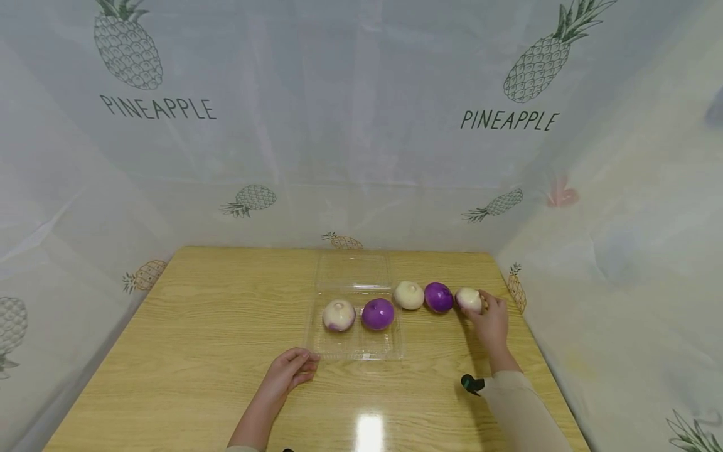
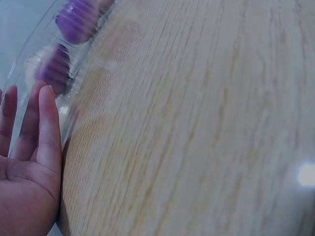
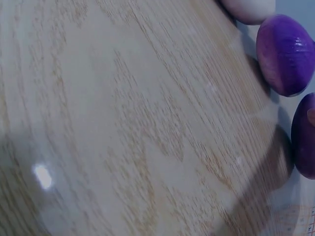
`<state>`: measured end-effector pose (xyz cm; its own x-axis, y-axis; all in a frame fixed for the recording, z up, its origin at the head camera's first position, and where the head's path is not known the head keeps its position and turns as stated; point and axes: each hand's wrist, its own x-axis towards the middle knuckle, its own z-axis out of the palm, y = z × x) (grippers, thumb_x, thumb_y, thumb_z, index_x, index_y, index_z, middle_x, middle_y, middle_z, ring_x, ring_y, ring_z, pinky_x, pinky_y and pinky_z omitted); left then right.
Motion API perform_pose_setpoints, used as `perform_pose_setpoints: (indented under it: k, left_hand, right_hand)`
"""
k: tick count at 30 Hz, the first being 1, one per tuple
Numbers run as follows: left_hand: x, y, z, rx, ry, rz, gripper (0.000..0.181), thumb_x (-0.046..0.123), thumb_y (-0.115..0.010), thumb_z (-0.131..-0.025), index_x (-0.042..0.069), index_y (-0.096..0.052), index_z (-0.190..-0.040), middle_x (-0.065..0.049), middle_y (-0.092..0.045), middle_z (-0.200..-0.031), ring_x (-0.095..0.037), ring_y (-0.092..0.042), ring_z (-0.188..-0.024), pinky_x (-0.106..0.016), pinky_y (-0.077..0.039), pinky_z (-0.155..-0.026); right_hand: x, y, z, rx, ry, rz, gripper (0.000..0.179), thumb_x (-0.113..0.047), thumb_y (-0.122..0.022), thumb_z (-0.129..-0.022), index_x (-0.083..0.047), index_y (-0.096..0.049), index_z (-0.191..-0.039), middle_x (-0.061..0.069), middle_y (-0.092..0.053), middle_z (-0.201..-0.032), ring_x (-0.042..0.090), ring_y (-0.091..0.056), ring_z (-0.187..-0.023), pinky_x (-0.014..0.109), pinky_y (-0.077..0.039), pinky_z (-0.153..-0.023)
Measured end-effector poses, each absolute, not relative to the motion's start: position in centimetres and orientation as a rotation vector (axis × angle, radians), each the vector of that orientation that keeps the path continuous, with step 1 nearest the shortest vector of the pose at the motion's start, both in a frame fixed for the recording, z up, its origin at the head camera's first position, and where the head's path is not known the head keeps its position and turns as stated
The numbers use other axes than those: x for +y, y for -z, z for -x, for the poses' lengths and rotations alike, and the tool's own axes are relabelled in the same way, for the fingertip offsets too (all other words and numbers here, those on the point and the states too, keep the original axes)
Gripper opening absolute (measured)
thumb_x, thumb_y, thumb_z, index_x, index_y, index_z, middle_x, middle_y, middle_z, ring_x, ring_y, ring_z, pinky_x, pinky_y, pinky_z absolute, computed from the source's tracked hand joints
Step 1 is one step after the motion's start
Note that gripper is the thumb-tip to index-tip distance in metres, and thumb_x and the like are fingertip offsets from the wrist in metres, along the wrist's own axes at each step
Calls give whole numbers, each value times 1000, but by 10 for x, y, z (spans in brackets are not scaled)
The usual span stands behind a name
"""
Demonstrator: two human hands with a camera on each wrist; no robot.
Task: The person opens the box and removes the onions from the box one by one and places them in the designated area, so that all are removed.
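My right hand (image 1: 492, 319) pinches a glossy white-and-purple, turnip-like round vegetable (image 1: 468, 299) at the right end of a short row. Beside it in that row sit a purple one (image 1: 439, 297) and a cream one (image 1: 409, 295). A clear plastic clamshell box (image 1: 327, 345) lies with its lid spread back. Inside are a cream one with a purple underside (image 1: 339, 315) and a purple one (image 1: 378, 314). My left hand (image 1: 291, 370) has its fingertips at the box's front left corner; the left wrist view shows these fingers (image 2: 48, 128) fairly straight.
Everything stands on a wood-grain table (image 1: 214, 351). A pale curtain (image 1: 361, 125) printed with pineapples hangs behind and along both sides. The transparent lid (image 1: 353, 270) reaches toward the table's back edge. A small black object (image 1: 471, 384) shows at my right cuff.
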<state>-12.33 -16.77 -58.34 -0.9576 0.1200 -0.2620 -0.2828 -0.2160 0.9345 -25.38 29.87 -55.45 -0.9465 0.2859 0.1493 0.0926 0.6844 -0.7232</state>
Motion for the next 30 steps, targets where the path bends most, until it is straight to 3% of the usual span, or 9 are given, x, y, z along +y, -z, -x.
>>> perform_pose_setpoints:
  k: [15, 30]
  left_hand:
    - [-168, 585, 123, 1788, -2249, 192, 27, 20, -58, -100, -5, -63, -110, -11, -66, -105, -21, -62, -95, -32, -56, -82]
    - [-168, 586, 126, 1755, -2285, 191, 18, 16, -57, -100, 0, -65, -103, -8, -69, -102, -18, -64, -91, -30, -57, -79]
  right_hand:
    - [303, 562, 263, -2633, -1076, 282, 61, -2, -76, -81, 3, -48, -135, 30, -38, -128, 49, -37, -117, 61, -34, -97]
    - [301, 560, 261, -2643, -1079, 258, 58, -3, -76, -82, 3, -50, -133, 30, -38, -129, 49, -36, -119, 61, -32, -99]
